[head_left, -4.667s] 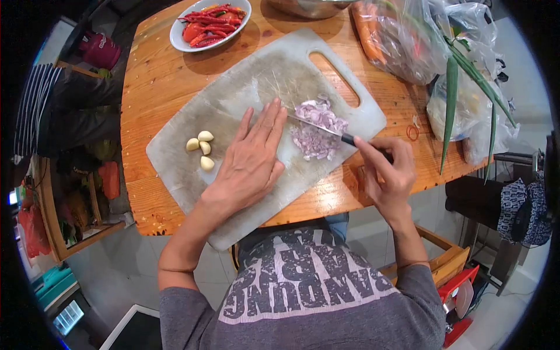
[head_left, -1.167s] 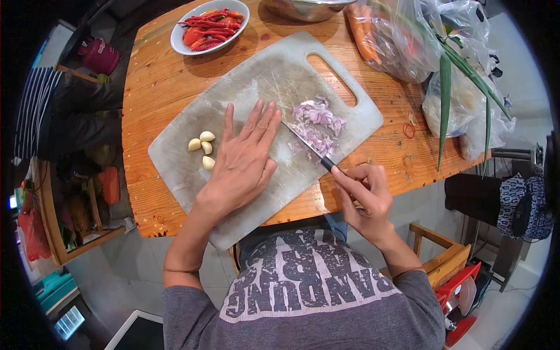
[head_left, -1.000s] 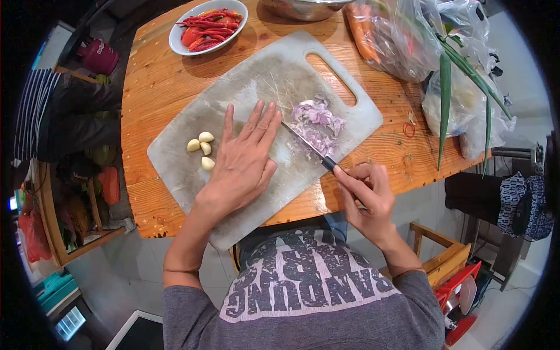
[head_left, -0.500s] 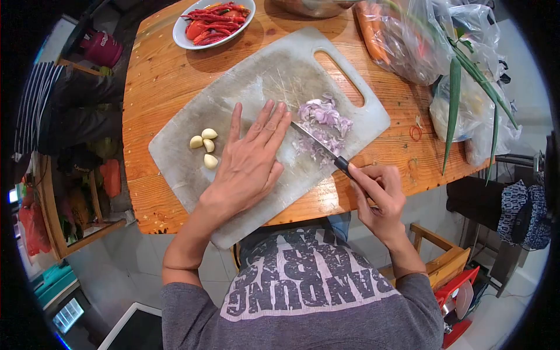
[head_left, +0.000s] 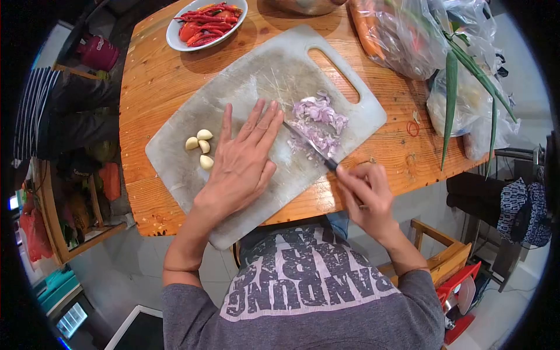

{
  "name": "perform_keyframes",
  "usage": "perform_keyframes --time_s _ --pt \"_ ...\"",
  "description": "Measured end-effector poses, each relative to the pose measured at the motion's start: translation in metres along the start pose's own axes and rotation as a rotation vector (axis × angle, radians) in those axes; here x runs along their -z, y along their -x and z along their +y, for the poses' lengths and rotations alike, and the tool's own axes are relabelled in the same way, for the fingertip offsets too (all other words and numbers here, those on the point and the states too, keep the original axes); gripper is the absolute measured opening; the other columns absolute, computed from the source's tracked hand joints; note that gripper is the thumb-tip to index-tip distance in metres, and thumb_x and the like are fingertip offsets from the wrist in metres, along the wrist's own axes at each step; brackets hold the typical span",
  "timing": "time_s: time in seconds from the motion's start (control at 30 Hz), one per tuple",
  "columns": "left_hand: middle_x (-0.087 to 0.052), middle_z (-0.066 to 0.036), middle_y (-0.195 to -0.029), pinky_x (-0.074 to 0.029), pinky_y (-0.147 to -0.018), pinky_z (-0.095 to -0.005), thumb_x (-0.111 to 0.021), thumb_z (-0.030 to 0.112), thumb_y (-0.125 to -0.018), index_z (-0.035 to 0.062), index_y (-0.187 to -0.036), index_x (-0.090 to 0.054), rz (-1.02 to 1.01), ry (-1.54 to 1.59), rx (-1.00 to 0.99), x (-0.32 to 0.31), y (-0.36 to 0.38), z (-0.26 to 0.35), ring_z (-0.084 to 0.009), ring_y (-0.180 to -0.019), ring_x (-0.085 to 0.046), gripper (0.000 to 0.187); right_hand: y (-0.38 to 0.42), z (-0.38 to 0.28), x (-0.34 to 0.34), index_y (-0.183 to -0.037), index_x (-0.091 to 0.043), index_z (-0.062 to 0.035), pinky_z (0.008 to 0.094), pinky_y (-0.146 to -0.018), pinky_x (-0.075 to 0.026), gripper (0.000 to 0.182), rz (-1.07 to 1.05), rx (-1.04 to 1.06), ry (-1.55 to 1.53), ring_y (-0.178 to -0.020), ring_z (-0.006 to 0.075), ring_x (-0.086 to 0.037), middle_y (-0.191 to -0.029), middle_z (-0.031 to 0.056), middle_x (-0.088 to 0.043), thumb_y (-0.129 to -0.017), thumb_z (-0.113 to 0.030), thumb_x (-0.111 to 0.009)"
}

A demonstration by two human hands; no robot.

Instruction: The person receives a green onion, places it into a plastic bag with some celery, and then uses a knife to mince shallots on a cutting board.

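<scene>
Cutting board [head_left: 233, 93] lies at a slant on wood table [head_left: 154, 87], grip slot at its far R corner, near edge a bit past the table's.

L hand [head_left: 240, 166] is palm down on the board, L of its center, open flat w/ fingers spread, gripping nothing; fingertips pt away from the person, nearest ones just beside knife tip. R hand [head_left: 368, 195] is off the board's near R edge, closed narrow around handle of knife [head_left: 310, 142]. Blade runs diag. over the board, tip toward L hand, handle toward R hand.

Chopped shallots [head_left: 319, 114] are on R half of board, btwn blade & grip slot: coarser pcs at far side, finer bits along & under blade. Garlic cloves [head_left: 204, 146], 4 peeled, sit on L part of board, just L of L hand.

Beyond board's far L edge: white bowl [head_left: 189, 48] w/ red chilies [head_left: 211, 24] & tomato [head_left: 188, 31]. Beyond its far end: metal bowl [head_left: 303, 5], partly cut off by view edge. R of board: clear bag [head_left: 417, 49] w/ carrots [head_left: 366, 29], 2nd clear bag [head_left: 466, 105], long green leaves [head_left: 451, 102] hanging over it, plus red rubber band [head_left: 413, 128], closer to board.
</scene>
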State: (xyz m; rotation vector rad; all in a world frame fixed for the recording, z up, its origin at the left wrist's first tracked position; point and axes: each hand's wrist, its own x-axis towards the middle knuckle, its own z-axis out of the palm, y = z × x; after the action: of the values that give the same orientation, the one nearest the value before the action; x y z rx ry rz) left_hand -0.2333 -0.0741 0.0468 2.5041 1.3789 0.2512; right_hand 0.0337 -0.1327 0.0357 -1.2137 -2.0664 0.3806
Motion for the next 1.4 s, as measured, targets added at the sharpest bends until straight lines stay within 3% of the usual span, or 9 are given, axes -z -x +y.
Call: perform_keyframes --time_s 0.23,0.33,0.53,0.9,1.1,1.23,1.33,1.4 --pt "-0.032 -0.009 -0.166 0.003 -0.127 -0.0586 -0.052 0.007 -0.078 0.0046 -0.160 -0.029 -0.004 -0.008 -0.021 -0.001 -0.001 0.000 -0.0283 -0.158 -0.017 0.085 -0.026 0.012 0.036 -0.121 -0.073 -0.0033 0.0340 -0.065 -0.045 0.045 -0.024 -0.025 0.017 -0.077 0.0248 -0.055 -0.089 0.0109 -0.062 -0.077 0.005 -0.077" --pt "-0.034 -0.009 -0.165 0.003 -0.127 -0.0595 -0.053 0.007 -0.077 0.0049 -0.159 -0.032 0.010 0.010 -0.034 -0.002 0.000 0.002 -0.0282 -0.158 -0.017 0.084 -0.018 0.009 0.034 -0.121 -0.073 -0.0030 0.0345 -0.066 -0.046 0.045 -0.125 -0.029 0.022 -0.079 0.0250 -0.056 -0.090 0.0112 -0.062 -0.077 0.004 -0.077" --pt "-0.038 -0.009 -0.163 0.003 -0.127 -0.0608 -0.054 0.007 -0.077 0.0043 -0.155 -0.039 0.006 0.018 -0.051 -0.002 -0.001 0.004 -0.0288 -0.157 -0.018 0.080 0.004 0.001 0.023 -0.121 -0.072 -0.0028 0.0346 -0.066 -0.048 0.044 -0.098 -0.124 -0.087 -0.077 0.0253 -0.058 -0.091 0.0118 -0.063 -0.078 0.003 -0.079" --pt "-0.047 -0.013 -0.157 0.000 -0.127 -0.0616 -0.058 0.004 -0.076 0.0015 -0.152 -0.043 0.081 -0.002 0.000 -0.002 0.002 0.002 -0.0302 -0.156 -0.023 0.077 -0.035 0.039 0.026 -0.122 -0.073 -0.0069 0.0344 -0.065 -0.050 0.046 -0.073 0.073 0.180 -0.078 0.0250 -0.061 -0.092 0.0086 -0.064 -0.077 -0.004 -0.080" --pt "-0.049 -0.015 -0.154 -0.005 -0.126 -0.0620 -0.060 0.001 -0.076 -0.0002 -0.150 -0.045 0.109 -0.002 -0.016 -0.003 0.005 0.001 -0.0308 -0.153 -0.030 0.076 -0.035 0.024 0.027 -0.118 -0.075 -0.0082 0.0350 -0.068 -0.051 0.046 0.052 0.238 0.310 -0.081 0.0246 -0.063 -0.095 0.0080 -0.067 -0.072 -0.001 -0.078" --pt "-0.050 -0.016 -0.154 -0.006 -0.126 -0.0617 -0.061 0.001 -0.076 -0.0010 -0.149 -0.046 0.123 0.006 -0.011 -0.006 0.000 0.003 -0.0309 -0.153 -0.032 0.075 -0.027 0.047 0.011 -0.115 -0.076 -0.0098 0.0355 -0.070 -0.052 0.050 0.047 0.058 0.195 -0.080 0.0251 -0.063 -0.094 0.0076 -0.067 -0.066 0.000 -0.076" --pt "-0.049 -0.016 -0.154 -0.007 -0.126 -0.0616 -0.061 0.000 -0.076 -0.0011 -0.149 -0.045 0.126 0.001 0.000 -0.007 0.002 0.002 -0.0307 -0.152 -0.032 0.075 -0.034 0.026 0.020 -0.115 -0.076 -0.0095 0.0358 -0.069 -0.050 0.047 0.094 0.160 0.282 -0.079 0.0260 -0.061 -0.094 0.0078 -0.067 -0.069 0.002 -0.076" --pt "-0.048 -0.015 -0.155 -0.007 -0.126 -0.0614 -0.061 -0.001 -0.076 -0.0007 -0.149 -0.046 0.142 -0.008 0.015 -0.004 0.002 0.003 -0.0304 -0.152 -0.032 0.075 -0.029 0.040 0.007 -0.116 -0.076 -0.0099 0.0358 -0.068 -0.049 0.048 0.083 0.102 0.186 -0.078 0.0258 -0.060 -0.094 0.0077 -0.066 -0.070 0.004 -0.076"
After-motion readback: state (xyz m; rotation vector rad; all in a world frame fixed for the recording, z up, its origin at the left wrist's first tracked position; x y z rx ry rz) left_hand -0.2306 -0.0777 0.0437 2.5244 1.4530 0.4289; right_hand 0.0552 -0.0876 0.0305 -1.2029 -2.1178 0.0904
